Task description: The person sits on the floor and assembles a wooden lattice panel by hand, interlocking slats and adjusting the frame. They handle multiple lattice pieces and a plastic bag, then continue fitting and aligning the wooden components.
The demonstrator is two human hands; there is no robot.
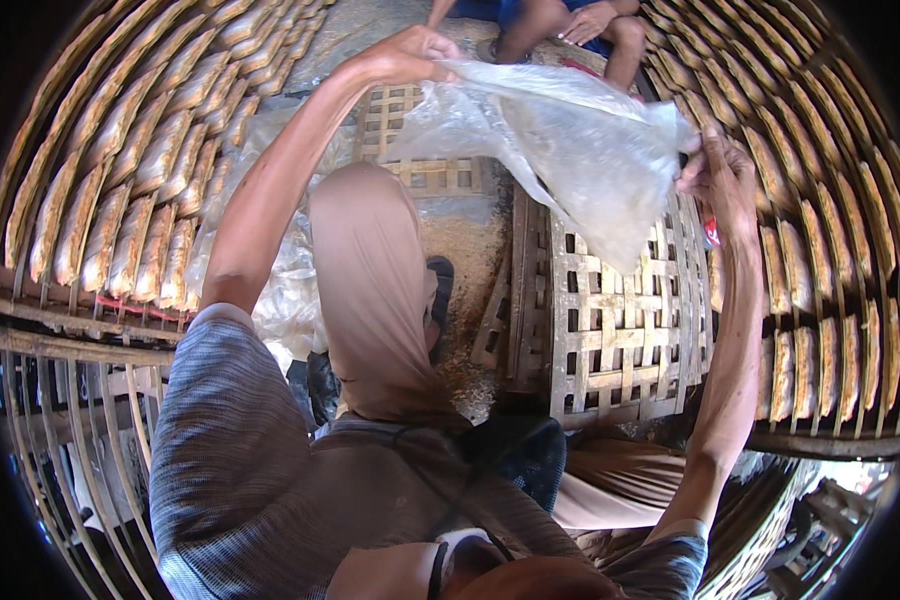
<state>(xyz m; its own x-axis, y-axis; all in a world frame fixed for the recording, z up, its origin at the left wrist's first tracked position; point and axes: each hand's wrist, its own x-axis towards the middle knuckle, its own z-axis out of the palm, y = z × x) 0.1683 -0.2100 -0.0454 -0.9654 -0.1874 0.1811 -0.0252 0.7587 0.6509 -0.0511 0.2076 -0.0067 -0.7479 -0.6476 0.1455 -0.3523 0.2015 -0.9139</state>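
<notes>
A thin, translucent plastic sheet hangs stretched out in front of me, its lower edge drooping to a point. My left hand pinches its far left corner. At the right end, my right hand has its fingers closed on the other side of the sheet. Under the sheet's drooping tip lies a woven bamboo lattice panel, raised on a stack. Crumpled clear plastic sheets are heaped beside my raised knee, below my left forearm.
Slatted racks with rows of pale, brown-edged slabs stand at the left and right. Another lattice panel lies on the floor ahead. Beyond it sits another person. Slatted bamboo is at my lower left.
</notes>
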